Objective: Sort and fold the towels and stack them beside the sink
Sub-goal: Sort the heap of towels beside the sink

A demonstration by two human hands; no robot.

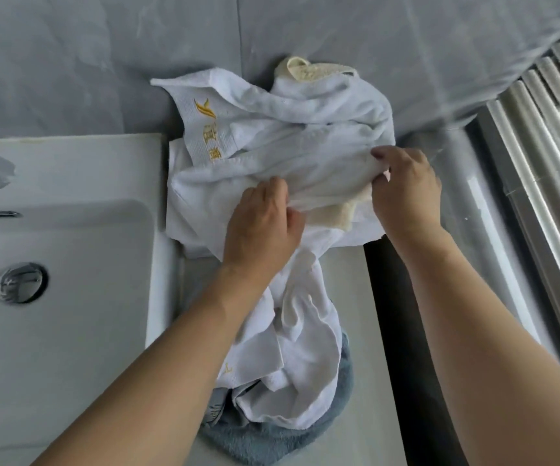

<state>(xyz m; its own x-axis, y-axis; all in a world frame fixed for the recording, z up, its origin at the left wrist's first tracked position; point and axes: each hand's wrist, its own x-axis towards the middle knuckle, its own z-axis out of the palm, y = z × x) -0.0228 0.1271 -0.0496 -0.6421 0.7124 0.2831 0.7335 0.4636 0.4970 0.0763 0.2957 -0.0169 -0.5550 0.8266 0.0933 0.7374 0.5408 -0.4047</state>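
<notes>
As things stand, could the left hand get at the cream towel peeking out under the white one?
Probably yes. The left hand already rests on the white towel, right beside the exposed cream towel; only the white fold it grips lies over the rest.

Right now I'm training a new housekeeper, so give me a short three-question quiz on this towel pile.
1. True or false: the white towel with gold embroidery lies inside the sink basin.
2. Which colour is the towel at the near end of the pile? A) blue-grey B) red C) black
3. Fill in: both hands grip a ____ towel.

Key:
1. False; it lies on the counter beside the sink.
2. A, the blue-grey towel.
3. White: left hand and right hand pinch it.
</notes>
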